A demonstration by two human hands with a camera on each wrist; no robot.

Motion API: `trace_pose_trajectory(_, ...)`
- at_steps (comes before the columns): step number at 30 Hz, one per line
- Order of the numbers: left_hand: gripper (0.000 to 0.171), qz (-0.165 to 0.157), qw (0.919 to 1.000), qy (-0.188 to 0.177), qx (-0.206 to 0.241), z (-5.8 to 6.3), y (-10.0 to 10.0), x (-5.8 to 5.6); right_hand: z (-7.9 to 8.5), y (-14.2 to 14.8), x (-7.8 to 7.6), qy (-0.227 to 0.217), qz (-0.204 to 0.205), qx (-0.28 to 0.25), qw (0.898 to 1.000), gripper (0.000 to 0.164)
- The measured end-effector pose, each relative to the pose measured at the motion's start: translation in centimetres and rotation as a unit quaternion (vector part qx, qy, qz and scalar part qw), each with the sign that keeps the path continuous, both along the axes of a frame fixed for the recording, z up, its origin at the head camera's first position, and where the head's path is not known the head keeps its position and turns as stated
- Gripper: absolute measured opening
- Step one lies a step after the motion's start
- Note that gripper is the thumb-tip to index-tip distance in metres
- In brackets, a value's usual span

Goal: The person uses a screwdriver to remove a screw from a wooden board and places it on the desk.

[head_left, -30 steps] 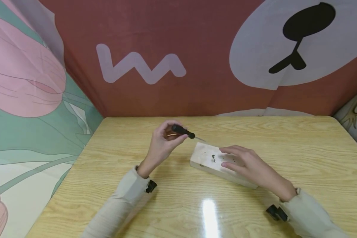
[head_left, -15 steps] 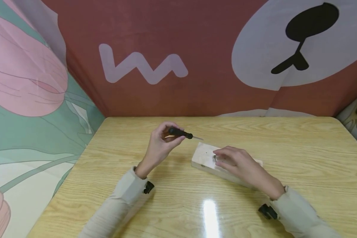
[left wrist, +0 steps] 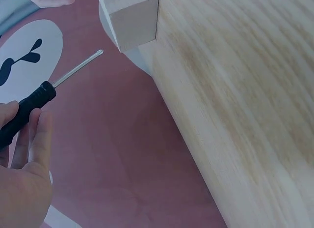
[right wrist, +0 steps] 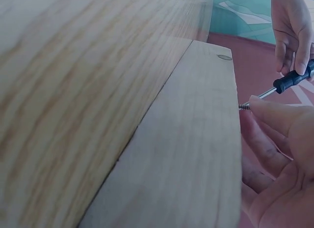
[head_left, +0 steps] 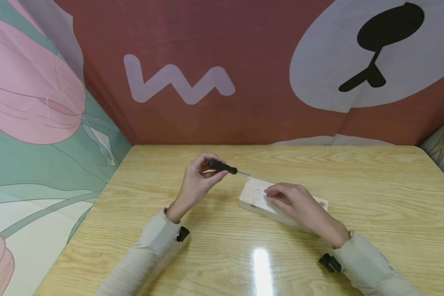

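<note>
My left hand (head_left: 196, 181) holds a black-handled screwdriver (head_left: 222, 166) between thumb and fingers, its metal shaft pointing right toward the block's far left corner. The cross-shaped tip shows in the left wrist view. A pale wooden block (head_left: 252, 197) lies at a slant on the table. Over its top, my right hand (head_left: 299, 205) pinches a small screw (right wrist: 244, 107) between thumb and forefinger. The screw's threads show at the block's top edge in the right wrist view; how deep it sits is hidden. The right hand covers much of the block's top.
The wooden table (head_left: 214, 246) extends around the block on all sides. A red printed backdrop (head_left: 207, 119) stands behind its far edge, and a floral one (head_left: 40, 164) runs along the left. A small dark hole (head_left: 257, 190) shows on the block's top.
My right hand has shifted left along the block, and its thumb and forefinger have come together on the upright screw. The left hand has drifted slightly left, still holding the screwdriver.
</note>
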State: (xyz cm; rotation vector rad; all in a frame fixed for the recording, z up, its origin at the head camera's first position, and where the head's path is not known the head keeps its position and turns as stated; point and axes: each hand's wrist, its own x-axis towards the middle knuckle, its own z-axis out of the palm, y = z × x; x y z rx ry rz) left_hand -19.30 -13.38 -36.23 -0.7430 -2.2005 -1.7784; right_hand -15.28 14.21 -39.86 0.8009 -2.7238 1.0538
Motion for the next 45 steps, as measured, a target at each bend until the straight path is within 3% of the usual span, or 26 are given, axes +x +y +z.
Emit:
trace_pose_trajectory(16, 0.029, -0.002, 1.0, 0.003, -0.002, -0.1, -0.1, 0.1, -0.2, 0.0, -0.1, 0.01, -0.003, -0.002, 1.0, 0.011)
trace_pose_trajectory(26, 0.028, 0.001, 1.0, -0.001, 0.0, -0.1, -0.3, 0.0, 0.6, 0.3, 0.0, 0.028, -0.019, 0.005, 0.999, 0.01)
trace_pose_trajectory(45, 0.022, 0.001, 0.9999, -0.011, -0.011, -0.6, -1.3, -0.2, 1.5, 3.9, 0.2, 0.013, -0.065, 0.021, 0.998, 0.014)
